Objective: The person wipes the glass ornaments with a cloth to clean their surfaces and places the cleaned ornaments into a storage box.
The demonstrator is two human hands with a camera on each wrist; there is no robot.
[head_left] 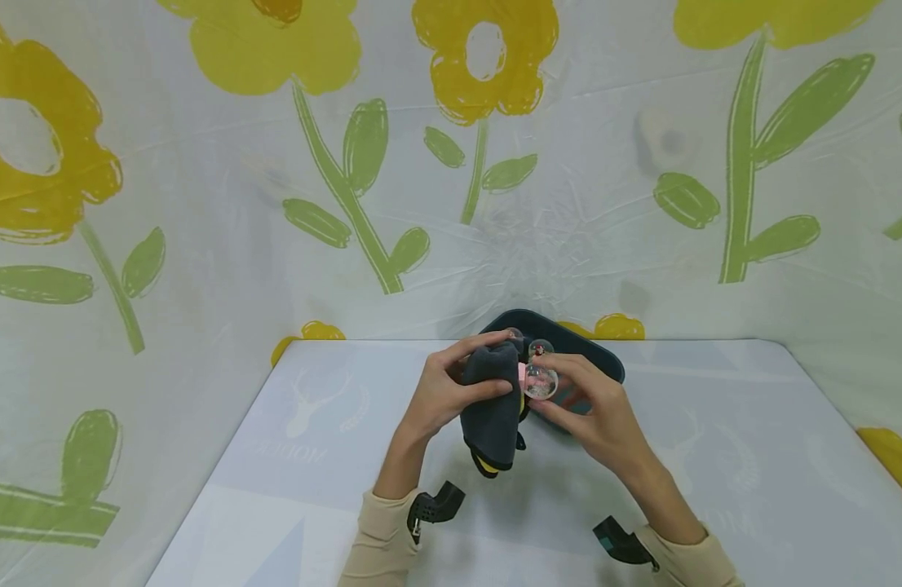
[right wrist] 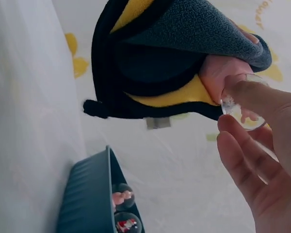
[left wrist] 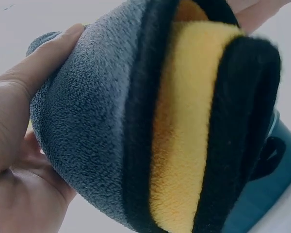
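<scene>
A small snow globe [head_left: 541, 383] with a clear ball and a pink base [right wrist: 223, 75] is pinched between the thumb and fingers of my right hand [head_left: 601, 408]. My left hand [head_left: 438, 395] grips a folded grey cloth [head_left: 489, 412] with a yellow inner side [left wrist: 184, 131] and black edging. The cloth lies against the pink base and partly covers it. In the left wrist view the cloth hides the globe. Both hands are raised above the table, in front of a dark teal basket [head_left: 614, 364].
Inside the basket sit other snow globes, one with a red and white figure [right wrist: 128, 224] and one with a pink figure [right wrist: 122, 196]. The white table [head_left: 289, 497] meets a flower-printed curtain [head_left: 568, 187] at the back. A black wrist camera [head_left: 436, 504] projects from the left sleeve.
</scene>
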